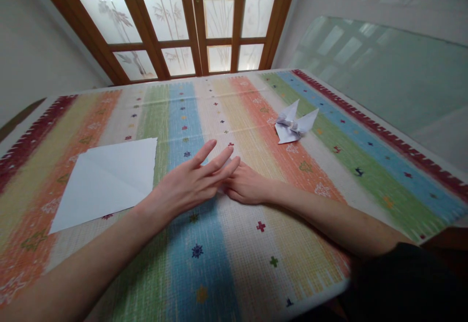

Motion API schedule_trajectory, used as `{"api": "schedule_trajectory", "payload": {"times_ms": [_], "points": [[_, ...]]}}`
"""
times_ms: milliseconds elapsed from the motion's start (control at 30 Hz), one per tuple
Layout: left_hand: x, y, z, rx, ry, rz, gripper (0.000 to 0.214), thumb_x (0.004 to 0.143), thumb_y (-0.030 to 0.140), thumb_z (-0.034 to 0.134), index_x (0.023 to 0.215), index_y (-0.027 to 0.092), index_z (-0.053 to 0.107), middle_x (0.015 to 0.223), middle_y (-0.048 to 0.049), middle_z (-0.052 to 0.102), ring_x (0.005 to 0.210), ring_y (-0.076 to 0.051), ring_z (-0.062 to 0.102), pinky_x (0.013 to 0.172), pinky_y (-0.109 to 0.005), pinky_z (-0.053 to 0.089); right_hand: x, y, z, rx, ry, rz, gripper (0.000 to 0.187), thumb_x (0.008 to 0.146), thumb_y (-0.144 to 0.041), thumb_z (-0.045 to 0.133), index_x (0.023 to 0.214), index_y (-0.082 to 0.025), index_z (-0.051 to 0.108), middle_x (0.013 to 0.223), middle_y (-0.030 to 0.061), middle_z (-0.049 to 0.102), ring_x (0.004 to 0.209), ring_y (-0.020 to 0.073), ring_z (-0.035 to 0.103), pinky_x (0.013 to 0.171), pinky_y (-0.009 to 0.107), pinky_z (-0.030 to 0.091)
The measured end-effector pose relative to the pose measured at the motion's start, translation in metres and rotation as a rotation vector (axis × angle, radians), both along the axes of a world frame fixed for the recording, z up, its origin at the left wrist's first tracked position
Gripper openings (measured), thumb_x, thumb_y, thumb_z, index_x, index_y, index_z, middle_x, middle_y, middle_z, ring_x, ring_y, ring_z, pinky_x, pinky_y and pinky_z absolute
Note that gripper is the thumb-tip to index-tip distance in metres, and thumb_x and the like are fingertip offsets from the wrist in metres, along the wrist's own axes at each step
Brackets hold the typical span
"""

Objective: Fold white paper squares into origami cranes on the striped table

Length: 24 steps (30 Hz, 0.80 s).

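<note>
Two bare hands above a table (142,275) covered by a striped cloth (263,258). The left hand (188,185) is seen from the back, with three fingers extended and slightly spread; its thumb and index finger are hidden, so whether it grips anything cannot be told. The right hand (250,184) lies low, just beyond and to the right of those fingers, its forearm along the cloth. Its fingertips are covered by the left hand (the two overlap in this view), and its grip likewise cannot be determined. To the left of the left hand lies a flat white sheet of paper (109,178), faintly creased, its near right corner passing behind the wrist. Beyond the right hand, farther to the right and well apart from it, stands a folded paper figure (292,124) with two pointed tips raised. Wood-framed glazed doors (142,19) rise far beyond both hands.
</note>
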<state>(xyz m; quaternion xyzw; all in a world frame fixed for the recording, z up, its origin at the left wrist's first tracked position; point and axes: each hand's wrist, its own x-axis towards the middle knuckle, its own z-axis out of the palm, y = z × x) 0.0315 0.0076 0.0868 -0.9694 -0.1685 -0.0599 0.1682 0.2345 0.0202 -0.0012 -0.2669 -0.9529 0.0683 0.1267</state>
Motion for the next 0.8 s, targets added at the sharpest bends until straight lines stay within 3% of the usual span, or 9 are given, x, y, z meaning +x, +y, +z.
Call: {"api": "schedule_trajectory", "payload": {"times_ms": [100,200,333,433,533,633,733,800], "points": [[0.002,0.000,0.006,0.059,0.034,0.024,0.024,0.084,0.007,0.059,0.103,0.018,0.069,0.139,-0.0068,0.055,0.143,-0.032,0.033,0.120,-0.061,0.020,-0.001,-0.001,0.003,0.042,-0.032,0.015,0.047,0.092,-0.024,0.049,0.139,-0.021,0.045,0.143,0.0134,0.050,0.122,0.0315,0.048,0.093,0.049,0.041],[0.002,-0.004,0.005,0.058,0.005,0.112,0.019,0.085,0.010,0.060,0.100,0.020,0.068,0.143,-0.0041,0.051,0.144,-0.035,0.030,0.118,-0.065,0.019,0.001,-0.002,0.005,0.041,-0.045,-0.002,0.041,0.096,-0.030,0.046,0.136,-0.022,0.049,0.142,0.0135,0.050,0.115,0.0308,0.051,0.090,0.049,0.042],[-0.001,-0.012,-0.006,0.077,-0.183,0.216,0.019,0.088,0.018,0.063,0.107,0.020,0.064,0.156,-0.0056,0.036,0.148,-0.042,0.005,0.114,-0.073,0.015,0.010,-0.003,0.007,-0.023,-0.008,-0.005,0.036,0.096,-0.035,0.047,0.125,-0.017,0.057,0.134,0.0136,0.057,0.105,0.0276,0.056,0.091,0.047,0.043],[-0.007,-0.018,-0.021,0.127,-0.261,0.172,0.025,0.087,0.019,0.064,0.112,0.023,0.062,0.153,-0.0039,0.041,0.149,-0.039,0.000,0.115,-0.070,0.019,0.020,-0.004,0.006,-0.072,0.087,0.040,0.031,0.095,-0.034,0.051,0.116,-0.015,0.062,0.125,0.0128,0.063,0.106,0.0258,0.058,0.094,0.044,0.043],[-0.015,-0.022,-0.034,0.268,-0.291,-0.042,0.026,0.084,0.013,0.066,0.108,0.022,0.065,0.142,-0.0005,0.054,0.150,-0.029,0.014,0.123,-0.052,0.017,0.029,-0.005,0.004,-0.095,0.175,0.046,0.023,0.096,-0.028,0.050,0.108,-0.015,0.065,0.119,0.0116,0.067,0.105,0.0234,0.059,0.094,0.042,0.045],[-0.015,-0.029,-0.039,0.374,-0.346,-0.068,0.023,0.084,0.017,0.066,0.107,0.019,0.067,0.136,-0.0025,0.059,0.145,-0.025,0.028,0.124,-0.047,0.016,0.033,-0.006,0.001,-0.110,0.213,0.039,0.021,0.095,-0.024,0.051,0.105,-0.015,0.066,0.115,0.0109,0.069,0.102,0.0218,0.060,0.093,0.040,0.047],[-0.005,-0.036,-0.037,0.348,-0.256,-0.218,0.022,0.092,0.022,0.053,0.109,0.019,0.066,0.137,-0.0040,0.058,0.130,-0.022,0.047,0.118,-0.043,0.030,0.032,-0.005,0.000,-0.103,0.238,0.059,0.020,0.094,-0.023,0.052,0.104,-0.014,0.067,0.113,0.0114,0.070,0.102,0.0221,0.061,0.093,0.041,0.047],[0.005,-0.037,-0.038,0.270,-0.120,-0.299,0.021,0.094,0.021,0.049,0.107,0.019,0.066,0.124,-0.0061,0.066,0.114,-0.019,0.058,0.108,-0.036,0.040,0.032,-0.004,-0.001,-0.110,0.268,0.056,0.020,0.094,-0.023,0.053,0.103,-0.014,0.068,0.113,0.0115,0.070,0.103,0.0220,0.062,0.093,0.041,0.048]]}}
